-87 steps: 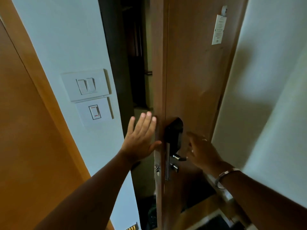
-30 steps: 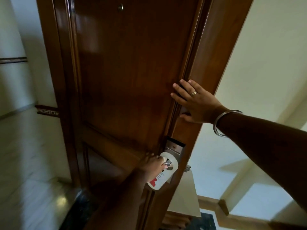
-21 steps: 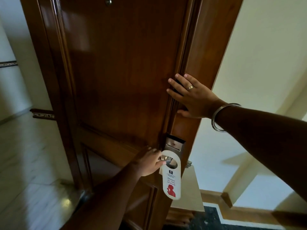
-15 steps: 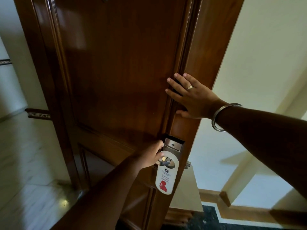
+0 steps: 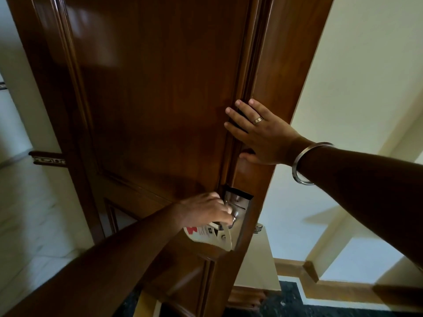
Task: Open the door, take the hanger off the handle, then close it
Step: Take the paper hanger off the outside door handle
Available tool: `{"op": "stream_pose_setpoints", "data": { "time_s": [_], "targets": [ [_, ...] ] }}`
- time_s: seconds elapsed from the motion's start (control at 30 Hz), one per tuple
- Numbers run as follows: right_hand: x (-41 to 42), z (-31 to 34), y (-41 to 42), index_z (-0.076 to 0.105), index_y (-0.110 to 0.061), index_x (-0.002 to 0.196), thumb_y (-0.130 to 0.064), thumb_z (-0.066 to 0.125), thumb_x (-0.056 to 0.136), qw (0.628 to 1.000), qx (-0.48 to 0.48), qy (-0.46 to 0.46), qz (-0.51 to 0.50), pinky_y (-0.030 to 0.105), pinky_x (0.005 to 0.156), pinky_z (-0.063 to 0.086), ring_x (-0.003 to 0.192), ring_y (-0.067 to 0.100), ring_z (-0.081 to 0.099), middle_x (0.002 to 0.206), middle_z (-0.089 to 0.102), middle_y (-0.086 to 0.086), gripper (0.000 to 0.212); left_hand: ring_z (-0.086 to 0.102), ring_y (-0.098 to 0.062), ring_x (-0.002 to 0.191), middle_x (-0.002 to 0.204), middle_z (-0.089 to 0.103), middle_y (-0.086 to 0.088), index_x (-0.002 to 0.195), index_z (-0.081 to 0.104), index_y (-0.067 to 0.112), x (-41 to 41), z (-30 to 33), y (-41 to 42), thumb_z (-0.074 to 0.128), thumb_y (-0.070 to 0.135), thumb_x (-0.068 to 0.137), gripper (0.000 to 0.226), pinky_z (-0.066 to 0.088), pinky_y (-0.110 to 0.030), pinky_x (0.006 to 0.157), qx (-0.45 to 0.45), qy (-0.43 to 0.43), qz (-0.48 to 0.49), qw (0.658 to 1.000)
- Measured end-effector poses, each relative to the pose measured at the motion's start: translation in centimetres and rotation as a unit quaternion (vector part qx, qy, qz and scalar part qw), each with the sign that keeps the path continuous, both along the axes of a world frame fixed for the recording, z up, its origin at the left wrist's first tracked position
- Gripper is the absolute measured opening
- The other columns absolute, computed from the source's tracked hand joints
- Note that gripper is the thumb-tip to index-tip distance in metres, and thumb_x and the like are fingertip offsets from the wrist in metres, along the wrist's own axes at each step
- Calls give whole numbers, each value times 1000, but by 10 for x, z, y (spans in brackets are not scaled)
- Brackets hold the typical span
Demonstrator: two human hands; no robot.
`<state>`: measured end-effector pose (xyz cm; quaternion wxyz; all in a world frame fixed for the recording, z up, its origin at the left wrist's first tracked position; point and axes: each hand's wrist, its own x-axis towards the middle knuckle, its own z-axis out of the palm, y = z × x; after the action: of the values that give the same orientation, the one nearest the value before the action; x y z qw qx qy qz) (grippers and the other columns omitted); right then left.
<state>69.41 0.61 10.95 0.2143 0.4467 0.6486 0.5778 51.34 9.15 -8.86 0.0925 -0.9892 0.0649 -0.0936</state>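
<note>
Fingers of the left hand (image 5: 206, 210) curl in at the lock plate (image 5: 238, 202) and cover the handle, so the lever itself cannot be made out; the hand is closed on the hanger (image 5: 211, 234), pinching its upper end where the loop sits at the handle. Whether the loop is around the lever or already free cannot be told. The hanger is a flat, pale card with rounded ends, tipped nearly level, its red mark and small print partly hidden under the hand. The plate is brushed metal with a dark cap. The right hand (image 5: 263, 133) lies spread and flat on the door (image 5: 160, 88) near its edge, fingers apart, gripping nothing, with a ring (image 5: 258, 120) and a metal bangle (image 5: 306, 163). The door is dark, glossy, panelled wood; its top and bottom are cut off.
</note>
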Motion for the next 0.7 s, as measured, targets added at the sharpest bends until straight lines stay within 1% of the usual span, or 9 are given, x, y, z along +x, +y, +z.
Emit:
{"op": "stream_pose_setpoints", "data": {
  "time_s": [0.07, 0.17, 0.27, 0.33, 0.43, 0.5, 0.57, 0.63, 0.7],
  "targets": [
    [-1, -2, -1, 20, -11, 151, -68, 31, 86, 1000, -3, 4, -1, 56, 117, 10, 145, 44, 16, 159, 17, 22, 87, 61, -15, 102, 109, 68, 4, 118, 53, 26, -7, 2, 15, 70, 12, 84, 40, 40, -39, 102, 73, 23, -19, 997],
    [-2, -4, 0, 20, -12, 151, -68, 31, 87, 1000, -9, 14, -3, 57, 117, 10, 145, 45, 15, 159, 16, 23, 86, 60, -13, 105, 106, 67, 8, 113, 53, 30, -22, 6, 44, 72, 18, 83, 37, 36, -40, 104, 73, 24, 23, 997],
    [-1, -4, 0, 21, -13, 151, -68, 30, 87, 1000, -14, 18, -4, 57, 117, 11, 145, 45, 15, 159, 17, 23, 85, 54, -10, 104, 102, 63, 12, 108, 55, 32, -36, 7, 67, 64, 25, 88, 23, 32, -37, 102, 14, 27, 131, 991],
    [0, -3, 1, 22, -13, 151, -68, 30, 87, 1000, -18, 20, -3, 57, 117, 10, 145, 46, 16, 159, 17, 24, 84, 57, -12, 99, 99, 64, 8, 107, 61, 26, -42, 0, 71, 59, 22, 93, 15, 33, -28, 94, -81, 14, 191, 978],
    [0, -3, 1, 24, -14, 151, -68, 29, 88, 1000, -21, 22, -5, 58, 117, 11, 144, 47, 16, 159, 17, 24, 83, 60, -14, 83, 91, 65, 0, 99, 64, 14, -56, -13, 57, 52, 14, 96, 12, 42, -26, 76, -284, -29, 248, 926],
    [0, -4, 1, 23, -14, 151, -68, 28, 88, 999, -20, 24, -9, 59, 117, 10, 144, 47, 14, 159, 16, 24, 82, 61, -14, 84, 91, 66, -2, 101, 64, 10, -68, -21, 41, 55, 9, 94, 12, 42, -20, 71, -373, -115, 262, 883],
    [-2, -4, -1, 23, -15, 151, -68, 28, 88, 999, -19, 30, -14, 59, 117, 8, 144, 47, 14, 159, 16, 23, 82, 62, -14, 93, 97, 65, 0, 106, 63, 10, -76, -22, 22, 56, 8, 95, 13, 46, -22, 78, -439, -214, 286, 824],
    [-5, -2, -3, 23, -16, 151, -68, 27, 88, 998, -27, 40, -31, 58, 117, 5, 145, 47, 13, 159, 15, 23, 83, 60, -16, 102, 105, 64, -1, 111, 60, 13, -80, -16, 3, 55, 17, 97, 15, 49, -30, 84, -500, -282, 314, 756],
    [-9, 0, -6, 23, -17, 151, -68, 29, 87, 996, -36, 57, -50, 58, 117, 4, 145, 46, 12, 160, 15, 22, 83, 62, -19, 103, 107, 65, -4, 112, 59, 15, -83, -6, -15, 53, 32, 94, 25, 54, -37, 85, -522, -313, 316, 728]
  ]
}}
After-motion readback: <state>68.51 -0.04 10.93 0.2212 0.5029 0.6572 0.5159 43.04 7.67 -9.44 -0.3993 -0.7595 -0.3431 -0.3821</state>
